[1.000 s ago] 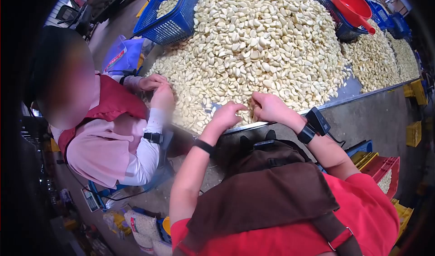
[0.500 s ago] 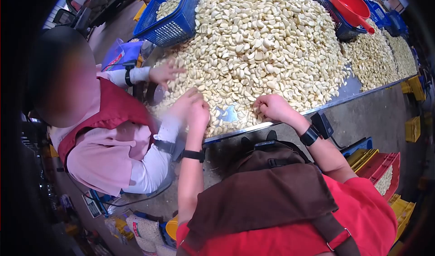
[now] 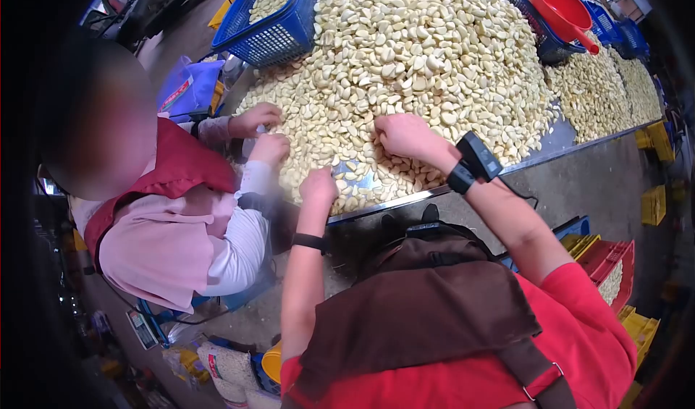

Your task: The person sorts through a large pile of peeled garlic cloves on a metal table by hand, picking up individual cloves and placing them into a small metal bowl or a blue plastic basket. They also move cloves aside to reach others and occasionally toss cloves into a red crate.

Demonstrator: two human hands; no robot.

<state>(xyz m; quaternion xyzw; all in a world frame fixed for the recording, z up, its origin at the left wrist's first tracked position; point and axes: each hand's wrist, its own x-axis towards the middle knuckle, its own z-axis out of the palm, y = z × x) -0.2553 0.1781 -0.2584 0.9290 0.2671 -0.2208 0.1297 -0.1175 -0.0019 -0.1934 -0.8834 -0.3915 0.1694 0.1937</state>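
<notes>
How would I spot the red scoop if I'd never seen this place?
Find the big pale heap. At its upper right in the picture is a blue basket, with the scoop on top. Amid all that blue, it alone is red and round, with a handle.

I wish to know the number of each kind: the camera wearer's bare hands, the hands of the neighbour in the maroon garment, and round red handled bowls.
Camera wearer's bare left hand and right hand: 2
Maroon-clad neighbour's hands: 2
Round red plastic handled bowl: 1
Total: 5
</notes>
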